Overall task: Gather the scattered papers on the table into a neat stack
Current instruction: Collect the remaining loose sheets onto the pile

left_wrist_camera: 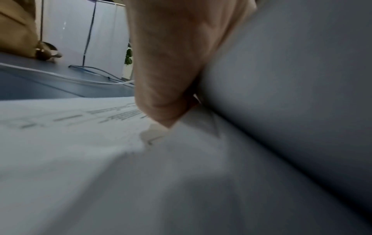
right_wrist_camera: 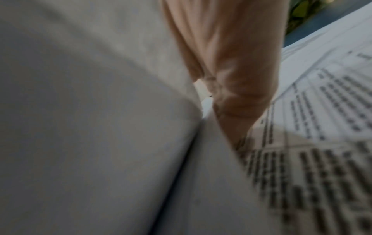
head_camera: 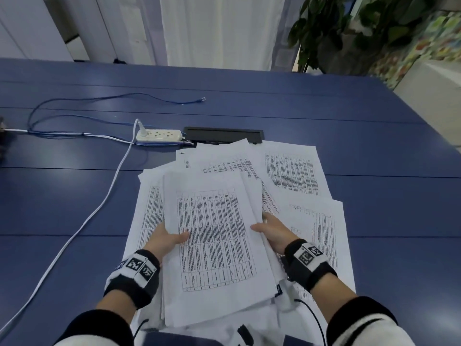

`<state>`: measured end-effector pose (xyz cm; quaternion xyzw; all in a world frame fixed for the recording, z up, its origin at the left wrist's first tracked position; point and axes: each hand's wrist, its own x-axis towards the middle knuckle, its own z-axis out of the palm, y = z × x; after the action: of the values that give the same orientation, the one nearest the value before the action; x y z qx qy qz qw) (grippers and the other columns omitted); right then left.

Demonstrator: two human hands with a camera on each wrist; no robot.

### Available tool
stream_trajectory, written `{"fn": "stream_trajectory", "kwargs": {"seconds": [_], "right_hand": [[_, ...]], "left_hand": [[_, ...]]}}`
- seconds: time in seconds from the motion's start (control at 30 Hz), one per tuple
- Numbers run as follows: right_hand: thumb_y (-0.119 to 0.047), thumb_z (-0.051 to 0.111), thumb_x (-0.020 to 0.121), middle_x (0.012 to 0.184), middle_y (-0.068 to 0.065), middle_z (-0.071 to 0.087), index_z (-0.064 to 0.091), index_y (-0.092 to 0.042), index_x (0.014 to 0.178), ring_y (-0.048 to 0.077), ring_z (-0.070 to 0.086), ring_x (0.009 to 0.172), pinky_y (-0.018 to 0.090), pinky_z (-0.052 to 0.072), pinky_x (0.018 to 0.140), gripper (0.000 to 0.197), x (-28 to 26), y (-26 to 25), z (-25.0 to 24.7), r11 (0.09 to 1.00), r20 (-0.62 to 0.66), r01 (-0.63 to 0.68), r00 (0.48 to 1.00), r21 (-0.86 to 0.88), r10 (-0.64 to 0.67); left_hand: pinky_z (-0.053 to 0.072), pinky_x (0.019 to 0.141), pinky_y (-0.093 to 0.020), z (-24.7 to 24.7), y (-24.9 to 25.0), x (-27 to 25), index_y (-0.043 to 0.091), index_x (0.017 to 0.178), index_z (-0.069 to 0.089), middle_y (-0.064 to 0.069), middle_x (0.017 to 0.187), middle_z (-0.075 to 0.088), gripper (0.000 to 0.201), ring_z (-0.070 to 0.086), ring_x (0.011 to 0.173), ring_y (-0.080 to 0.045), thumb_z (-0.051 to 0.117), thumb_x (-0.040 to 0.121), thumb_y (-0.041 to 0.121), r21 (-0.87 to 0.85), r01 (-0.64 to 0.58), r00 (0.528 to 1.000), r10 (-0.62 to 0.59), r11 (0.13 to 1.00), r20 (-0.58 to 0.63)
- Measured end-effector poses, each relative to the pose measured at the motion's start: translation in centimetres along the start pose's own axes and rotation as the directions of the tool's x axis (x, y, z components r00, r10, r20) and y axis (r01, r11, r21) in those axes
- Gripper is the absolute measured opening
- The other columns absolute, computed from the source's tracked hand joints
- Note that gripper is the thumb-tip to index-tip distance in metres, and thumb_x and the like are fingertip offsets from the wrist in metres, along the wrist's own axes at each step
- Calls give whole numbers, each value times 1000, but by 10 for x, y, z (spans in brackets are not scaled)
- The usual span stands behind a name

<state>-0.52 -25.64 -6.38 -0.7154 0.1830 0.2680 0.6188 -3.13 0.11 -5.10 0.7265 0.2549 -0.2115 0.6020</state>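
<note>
Papers [head_camera: 217, 236], white sheets printed with dense black tables, lie overlapped and askew on the blue worktop [head_camera: 74, 196], near its front edge. I hold a thick bundle of them raised above the rest. My left hand [head_camera: 166, 239] grips its left edge, thumb on top; my right hand [head_camera: 273, 232] grips the right edge likewise. Loose sheets [head_camera: 291, 171] fan out beyond and to the right.
</note>
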Motion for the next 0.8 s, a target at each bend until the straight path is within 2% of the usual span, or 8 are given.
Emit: {"fn": "stream_trajectory", "kwargs": {"seconds": [0.1, 0.2, 0.3, 0.37, 0.43, 0.53, 0.67, 0.8], "right_hand": [[-3, 50, 89, 143, 12, 43, 25, -11, 145, 29, 47, 126, 46, 39, 106, 62, 1, 7, 9, 989, -79, 39, 996, -144, -50], [-7, 48, 93, 150, 2, 31, 18, -16, 148, 24, 33, 138, 43, 28, 114, 64, -9, 1, 15, 985, -62, 117, 990, -127, -125], [-9, 46, 96, 128, 5, 54, 42, -14, 134, 22, 53, 117, 35, 44, 100, 39, -18, -13, 9, 978, -47, 209, 977, 6, -208], [-9, 47, 95, 123, 12, 60, 55, -10, 122, 20, 57, 103, 29, 47, 91, 28, -12, -20, -2, 966, -199, 254, 945, -46, -258], [-8, 49, 94, 129, 13, 56, 56, -7, 122, 22, 53, 114, 31, 42, 96, 29, 6, -21, -17, 939, -364, 183, 887, -291, -285], [-21, 56, 91, 138, 17, 44, 48, -6, 131, 33, 35, 129, 45, 36, 105, 44, 31, -24, -33, 867, -491, -29, 834, -497, -253], [-45, 68, 79, 145, 17, 28, 34, -6, 138, 35, 26, 134, 51, 27, 108, 79, 50, -33, -35, 754, -480, -218, 866, -620, -144], [-41, 75, 72, 133, 14, 47, 47, -10, 129, 33, 41, 125, 46, 35, 105, 71, 64, -35, -33, 757, -417, -184, 900, -627, -127]], "left_hand": [[43, 99, -44, 1, -2, -4, 0, 131, 45, -18, 127, 57, 57, 58, 108, -33, 69, 79, 5, -69, 82, 993, -75, 994, 93], [39, 102, -43, 3, -4, -4, -2, 134, 40, -13, 128, 54, 54, 52, 117, -34, 62, 85, 1, -83, 37, 997, -31, 996, 66], [46, 89, -36, -11, -2, -6, 3, 120, 53, -15, 124, 60, 35, 63, 94, -23, 62, 86, 1, -135, -45, 999, 49, 990, 25], [48, 87, -41, -28, -6, -1, 2, 115, 57, -20, 116, 64, 30, 65, 88, -26, 61, 85, 0, -207, -76, 997, 72, 975, -28], [46, 87, -44, -45, -10, 1, -3, 117, 56, -21, 111, 63, 31, 63, 86, -28, 58, 86, -3, -276, -81, 994, 58, 958, -91], [44, 93, -46, -60, -16, 6, -4, 116, 56, -22, 119, 60, 30, 61, 94, -32, 58, 86, -5, -319, -76, 990, 34, 945, -135], [43, 95, -47, -65, -29, 12, -7, 120, 55, -23, 122, 59, 34, 59, 103, -33, 58, 86, -6, -353, -56, 986, -4, 934, -166], [44, 91, -44, -57, -40, 19, -7, 123, 53, -22, 122, 59, 37, 59, 102, -34, 57, 86, -6, -374, -10, 989, -45, 927, -138]]}}
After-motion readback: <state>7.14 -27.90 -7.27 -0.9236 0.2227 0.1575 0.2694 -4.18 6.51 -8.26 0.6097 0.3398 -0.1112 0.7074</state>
